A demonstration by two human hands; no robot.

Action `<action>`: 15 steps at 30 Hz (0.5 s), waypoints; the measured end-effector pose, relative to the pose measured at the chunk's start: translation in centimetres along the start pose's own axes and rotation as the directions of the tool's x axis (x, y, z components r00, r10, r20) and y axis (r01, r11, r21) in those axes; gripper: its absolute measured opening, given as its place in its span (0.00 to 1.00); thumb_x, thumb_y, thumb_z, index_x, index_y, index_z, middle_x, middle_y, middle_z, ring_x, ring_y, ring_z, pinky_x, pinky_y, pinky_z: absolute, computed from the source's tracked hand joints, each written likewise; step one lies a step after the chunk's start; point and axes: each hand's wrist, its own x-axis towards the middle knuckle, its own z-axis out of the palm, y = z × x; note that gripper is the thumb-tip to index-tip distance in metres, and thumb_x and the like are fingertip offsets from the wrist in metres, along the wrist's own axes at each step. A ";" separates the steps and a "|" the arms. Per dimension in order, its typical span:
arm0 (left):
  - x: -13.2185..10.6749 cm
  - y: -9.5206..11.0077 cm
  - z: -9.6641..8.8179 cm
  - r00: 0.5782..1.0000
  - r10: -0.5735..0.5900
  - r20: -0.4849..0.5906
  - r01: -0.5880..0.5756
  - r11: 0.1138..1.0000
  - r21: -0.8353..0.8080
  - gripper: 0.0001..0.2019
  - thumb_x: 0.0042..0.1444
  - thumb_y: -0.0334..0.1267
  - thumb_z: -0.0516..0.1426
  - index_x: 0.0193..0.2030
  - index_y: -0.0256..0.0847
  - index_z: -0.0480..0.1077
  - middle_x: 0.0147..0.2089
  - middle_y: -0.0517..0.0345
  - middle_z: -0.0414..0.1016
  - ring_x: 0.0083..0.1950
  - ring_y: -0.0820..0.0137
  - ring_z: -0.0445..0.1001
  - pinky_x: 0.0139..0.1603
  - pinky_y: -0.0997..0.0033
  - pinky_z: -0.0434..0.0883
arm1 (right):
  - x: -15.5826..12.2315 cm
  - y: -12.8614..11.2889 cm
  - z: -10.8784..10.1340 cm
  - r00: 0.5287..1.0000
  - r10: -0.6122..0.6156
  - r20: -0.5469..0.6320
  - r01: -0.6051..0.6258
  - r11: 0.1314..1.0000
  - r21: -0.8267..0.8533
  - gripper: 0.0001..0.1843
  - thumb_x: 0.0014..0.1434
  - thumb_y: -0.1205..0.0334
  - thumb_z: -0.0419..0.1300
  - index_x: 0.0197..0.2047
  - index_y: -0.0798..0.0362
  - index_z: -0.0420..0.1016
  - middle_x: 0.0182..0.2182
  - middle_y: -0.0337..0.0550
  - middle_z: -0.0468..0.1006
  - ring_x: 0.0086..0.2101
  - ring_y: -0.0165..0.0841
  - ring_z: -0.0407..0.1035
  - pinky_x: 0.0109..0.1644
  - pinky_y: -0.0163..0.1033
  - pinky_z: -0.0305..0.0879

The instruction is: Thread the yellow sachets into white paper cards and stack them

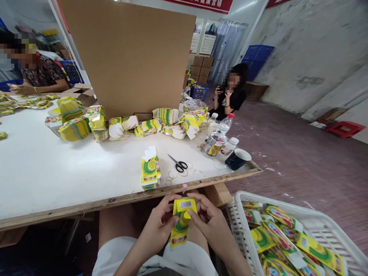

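The yellow carton [181, 227] sits between left fingers [170, 223] and right fingers [196, 220], touching both.

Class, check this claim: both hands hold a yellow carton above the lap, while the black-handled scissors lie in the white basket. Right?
Not in the basket: the head view shows the scissors on the white table. The left hand and right hand do hold the yellow carton.

Hands [159, 222] could cross the left tabletop [83, 170]; carton stacks [148, 128] bar its back.
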 end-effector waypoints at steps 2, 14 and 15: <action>0.0 0.0 0.1 0.999 -0.030 0.022 0.031 0.997 -0.069 0.23 0.58 0.39 0.61 0.59 0.42 0.63 0.48 0.47 0.79 0.50 0.61 0.77 0.46 0.68 0.71 | 0.1 0.1 0.4 0.999 -0.025 -0.044 0.021 0.995 -0.093 0.19 0.59 0.59 0.60 0.54 0.50 0.72 0.23 0.32 0.66 0.22 0.29 0.60 0.26 0.32 0.58; 0.3 -0.1 1.1 1.000 -0.030 0.008 0.031 0.979 -0.201 0.21 0.53 0.38 0.66 0.52 0.42 0.67 0.42 0.51 0.82 0.40 0.63 0.81 0.41 0.69 0.74 | 0.0 -0.3 1.8 0.978 -0.094 -0.186 0.108 0.992 0.065 0.13 0.60 0.54 0.61 0.45 0.49 0.78 0.40 0.47 0.81 0.36 0.38 0.75 0.38 0.38 0.70; 0.3 -0.2 1.3 1.000 -0.014 0.011 0.016 0.988 -0.156 0.20 0.54 0.38 0.64 0.53 0.42 0.67 0.44 0.49 0.82 0.43 0.61 0.81 0.42 0.67 0.75 | -0.2 -0.3 1.7 0.978 -0.098 -0.186 0.115 0.990 0.085 0.12 0.60 0.54 0.61 0.45 0.49 0.78 0.41 0.47 0.81 0.38 0.40 0.76 0.40 0.40 0.71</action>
